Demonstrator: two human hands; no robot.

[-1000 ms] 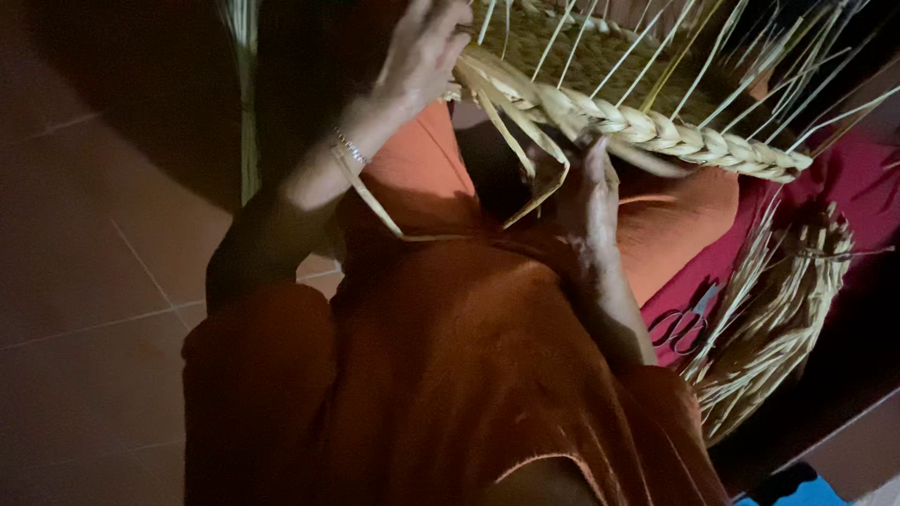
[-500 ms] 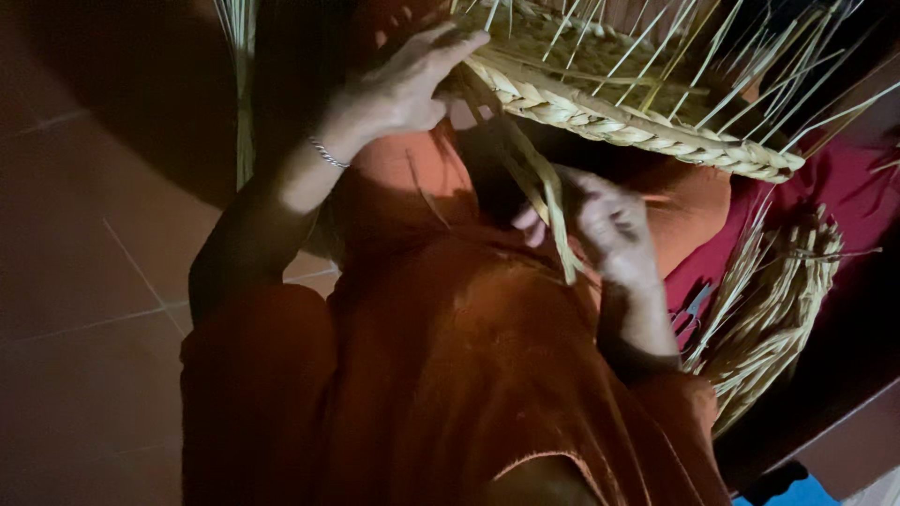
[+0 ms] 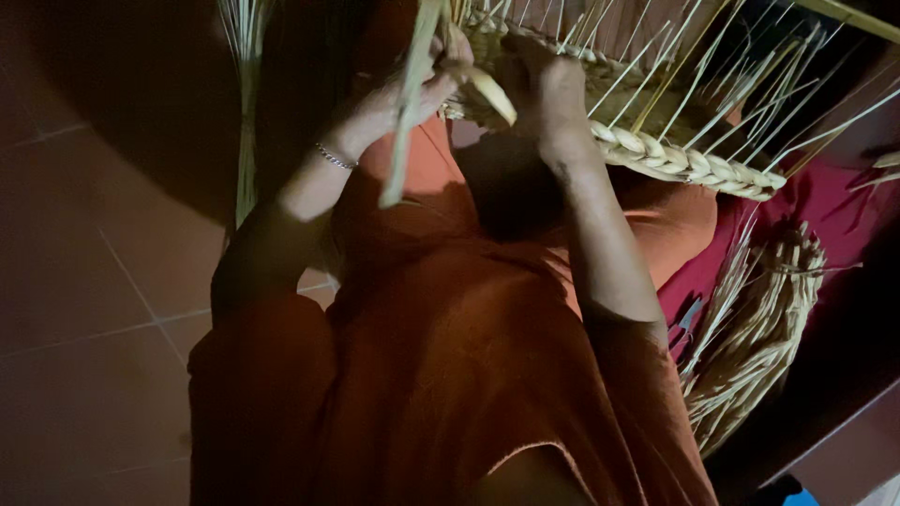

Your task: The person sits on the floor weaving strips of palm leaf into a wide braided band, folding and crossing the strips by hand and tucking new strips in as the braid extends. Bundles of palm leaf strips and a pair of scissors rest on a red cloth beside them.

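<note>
The woven straw basket is held over the lap, its braided rim facing down. The right hand has been raised from the lap to the rim, gripping it, while a loose straw strip is pinched by the left hand.

Dim, warm light from upper right; deep shadows at left, slight motion blur.

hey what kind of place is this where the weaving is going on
Probably a home or small craft workspace, with the person seated low. A reddish tiled floor, a half-woven straw basket on the lap worked by both hands, and another bundle of woven straw lying on a red cloth suggest handwork, not a factory.
</note>
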